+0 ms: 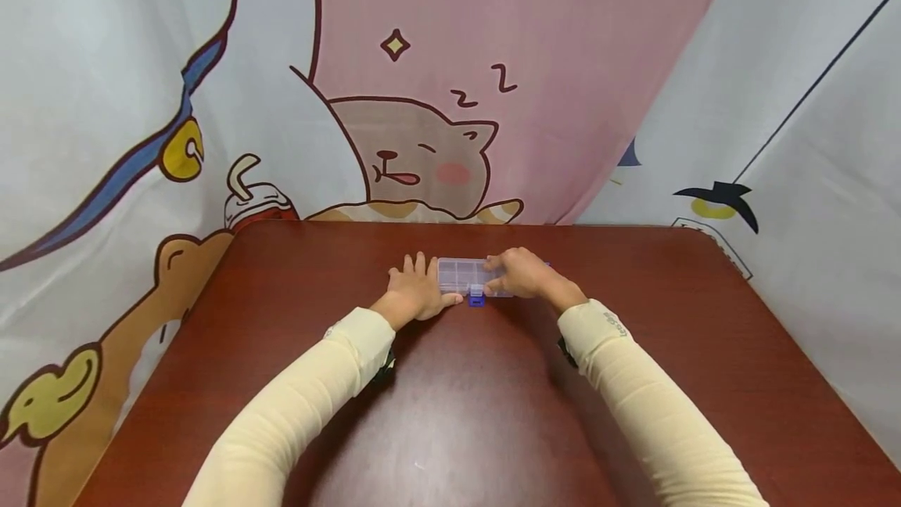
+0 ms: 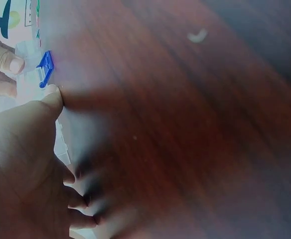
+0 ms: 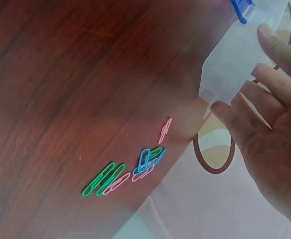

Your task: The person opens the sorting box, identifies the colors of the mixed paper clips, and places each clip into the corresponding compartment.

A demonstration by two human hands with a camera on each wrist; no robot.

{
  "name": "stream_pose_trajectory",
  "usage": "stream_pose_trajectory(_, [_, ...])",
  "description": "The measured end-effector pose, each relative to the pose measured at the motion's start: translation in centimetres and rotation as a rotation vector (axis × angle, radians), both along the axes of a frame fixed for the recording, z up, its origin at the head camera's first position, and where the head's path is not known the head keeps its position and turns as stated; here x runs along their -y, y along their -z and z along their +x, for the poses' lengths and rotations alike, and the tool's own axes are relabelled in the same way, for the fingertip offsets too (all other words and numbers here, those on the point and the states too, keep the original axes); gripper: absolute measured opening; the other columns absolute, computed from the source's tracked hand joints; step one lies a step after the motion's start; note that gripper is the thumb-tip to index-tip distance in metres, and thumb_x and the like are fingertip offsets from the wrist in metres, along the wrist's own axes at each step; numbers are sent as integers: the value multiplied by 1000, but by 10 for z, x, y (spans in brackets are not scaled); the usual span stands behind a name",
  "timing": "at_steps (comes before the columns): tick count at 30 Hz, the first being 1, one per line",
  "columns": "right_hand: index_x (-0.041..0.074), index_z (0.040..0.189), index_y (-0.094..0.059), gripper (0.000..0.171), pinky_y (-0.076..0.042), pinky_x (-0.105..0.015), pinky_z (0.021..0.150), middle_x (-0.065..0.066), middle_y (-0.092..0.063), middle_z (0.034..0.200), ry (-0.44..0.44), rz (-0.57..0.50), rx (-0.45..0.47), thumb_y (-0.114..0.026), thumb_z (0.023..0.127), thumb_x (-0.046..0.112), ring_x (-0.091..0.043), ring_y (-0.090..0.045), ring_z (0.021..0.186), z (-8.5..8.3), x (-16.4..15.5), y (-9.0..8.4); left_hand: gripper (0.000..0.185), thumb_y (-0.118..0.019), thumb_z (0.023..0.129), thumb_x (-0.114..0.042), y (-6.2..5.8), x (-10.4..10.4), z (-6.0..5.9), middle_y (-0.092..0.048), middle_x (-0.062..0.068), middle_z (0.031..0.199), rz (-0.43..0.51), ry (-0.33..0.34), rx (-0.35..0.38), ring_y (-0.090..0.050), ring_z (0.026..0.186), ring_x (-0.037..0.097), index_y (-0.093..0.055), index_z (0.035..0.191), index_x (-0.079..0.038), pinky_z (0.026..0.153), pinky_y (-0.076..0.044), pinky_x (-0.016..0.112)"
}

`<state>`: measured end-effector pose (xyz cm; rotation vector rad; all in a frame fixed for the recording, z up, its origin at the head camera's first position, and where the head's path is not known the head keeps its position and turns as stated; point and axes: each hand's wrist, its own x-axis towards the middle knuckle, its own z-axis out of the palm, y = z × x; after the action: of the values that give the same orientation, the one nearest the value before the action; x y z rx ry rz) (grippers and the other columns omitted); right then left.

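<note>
A clear plastic compartment box [image 1: 456, 272] with a blue latch [image 1: 476, 300] lies on the table near its far edge. The latch sticks out from the side facing me. At the box's left end rests my left hand [image 1: 417, 290], fingers straight and spread, its thumb along the front edge near the latch. My right hand [image 1: 519, 272] holds the right part of the box, thumb at the front and fingers across to the back. Several green, blue and pink paper clips [image 3: 144, 162] lie on the table beyond the box's right end. Whether the lid is closed, I cannot tell.
The brown wooden table [image 1: 464, 397] reaches from me to a curtain [image 1: 563, 61] printed with cartoon animals. Curtain cloth also hangs along the left and right sides. The box and paper clips sit close to the far table edge.
</note>
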<state>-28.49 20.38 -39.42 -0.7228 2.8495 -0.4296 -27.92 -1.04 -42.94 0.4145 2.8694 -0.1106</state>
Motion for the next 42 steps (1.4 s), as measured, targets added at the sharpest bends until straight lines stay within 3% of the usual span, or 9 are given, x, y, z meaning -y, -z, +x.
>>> stream_pose_trajectory(6, [5, 128, -64, 52, -42, -45, 103, -12, -58, 136, 45, -46, 80, -76, 85, 30, -30, -52, 128, 0, -6, -1, 100, -27, 87, -81, 5, -2, 1, -10, 17, 162, -8, 1, 27, -13, 148, 37, -10, 157, -12, 111, -25, 58])
stream_pose_trajectory(17, [3, 131, -59, 50, -41, -47, 104, -12, -61, 132, 22, -29, 159, -67, 92, 32, -29, -55, 123, -10, -7, -11, 100, -27, 87, -80, 5, -1, -3, -7, 17, 163, 3, -2, 43, -9, 148, 38, -7, 157, -12, 111, -23, 59])
stream_pose_trajectory(27, [3, 133, -58, 48, -39, -47, 106, -13, -60, 133, 12, -36, 162, -64, 94, 32, -30, -53, 126, -9, -7, -9, 114, -22, 78, -90, 4, 3, 0, -7, 20, 162, 99, 1, 47, -9, 148, 40, -10, 157, -9, 112, -19, 62])
stream_pose_trajectory(42, [2, 131, -59, 48, -38, -49, 106, -15, -59, 135, 18, -36, 148, -66, 93, 30, -33, -51, 127, -5, -3, -11, 101, -17, 87, -82, 6, 8, 0, -3, 21, 162, 199, -11, 67, -4, 148, 41, -11, 157, -9, 113, -9, 64])
